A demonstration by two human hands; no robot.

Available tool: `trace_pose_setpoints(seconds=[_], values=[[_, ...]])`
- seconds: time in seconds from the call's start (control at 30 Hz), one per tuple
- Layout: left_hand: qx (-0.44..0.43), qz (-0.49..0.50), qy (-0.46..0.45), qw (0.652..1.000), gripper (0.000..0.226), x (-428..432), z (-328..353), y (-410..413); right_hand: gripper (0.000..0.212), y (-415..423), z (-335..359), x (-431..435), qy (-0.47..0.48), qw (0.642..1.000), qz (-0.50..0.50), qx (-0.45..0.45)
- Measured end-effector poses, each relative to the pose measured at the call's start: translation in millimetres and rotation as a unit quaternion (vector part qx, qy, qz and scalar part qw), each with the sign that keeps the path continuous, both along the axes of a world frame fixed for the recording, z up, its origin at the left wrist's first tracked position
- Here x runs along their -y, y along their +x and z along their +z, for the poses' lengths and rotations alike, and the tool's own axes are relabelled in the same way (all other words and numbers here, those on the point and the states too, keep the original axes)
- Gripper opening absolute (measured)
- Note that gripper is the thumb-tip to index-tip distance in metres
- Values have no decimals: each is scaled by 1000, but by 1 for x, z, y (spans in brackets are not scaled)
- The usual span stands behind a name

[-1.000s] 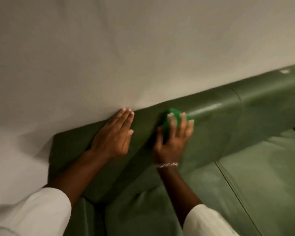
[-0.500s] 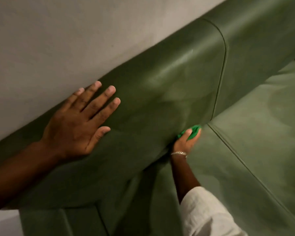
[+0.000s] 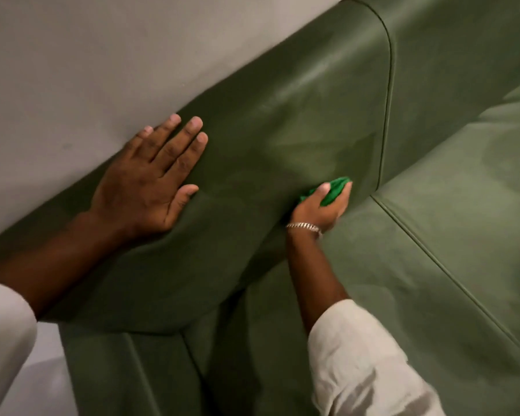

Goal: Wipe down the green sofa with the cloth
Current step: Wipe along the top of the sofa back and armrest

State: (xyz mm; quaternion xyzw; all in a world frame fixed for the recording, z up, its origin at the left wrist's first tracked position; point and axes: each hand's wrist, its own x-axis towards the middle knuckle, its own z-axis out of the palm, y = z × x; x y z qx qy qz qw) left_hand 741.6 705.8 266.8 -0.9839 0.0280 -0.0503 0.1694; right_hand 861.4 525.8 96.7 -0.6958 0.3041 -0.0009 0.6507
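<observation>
My left hand [image 3: 150,178] is lying flat, fingers spread, on the green sofa [image 3: 297,115] backrest against the grey wall [image 3: 102,55]. At its three o'clock, my right hand [image 3: 321,205] is gripping the cloth [image 3: 333,190], pressing it where backrest meets seat.

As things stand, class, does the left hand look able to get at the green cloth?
Probably yes: the left hand lies flat and empty on the sofa backrest, with bare upholstery between it and the cloth. But the right hand holds the cloth bunched against the backrest's base.
</observation>
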Motion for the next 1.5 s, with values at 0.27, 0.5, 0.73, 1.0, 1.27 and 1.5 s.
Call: trace_pose_setpoints(seconds=[0.27,0.5,0.73,1.0,1.27,1.5], values=[[6,51,-16,999,71,7,-1,-4,55,-183,-24,-51,-11,993,95,-63],[73,206,-103,970,79,41,-16,-7,47,-114,-33,47,187,958,168,-136],[47,210,-140,966,97,82,-2,77,48,81,-9,216,80,965,251,-16],[70,151,-108,980,95,211,-7,316,51,285,40,295,-27,932,306,194],[84,181,-43,979,87,231,-4,423,52,446,153,254,-187,785,400,433],[101,192,-61,974,82,231,-8,423,43,464,186,167,-381,559,569,468]])
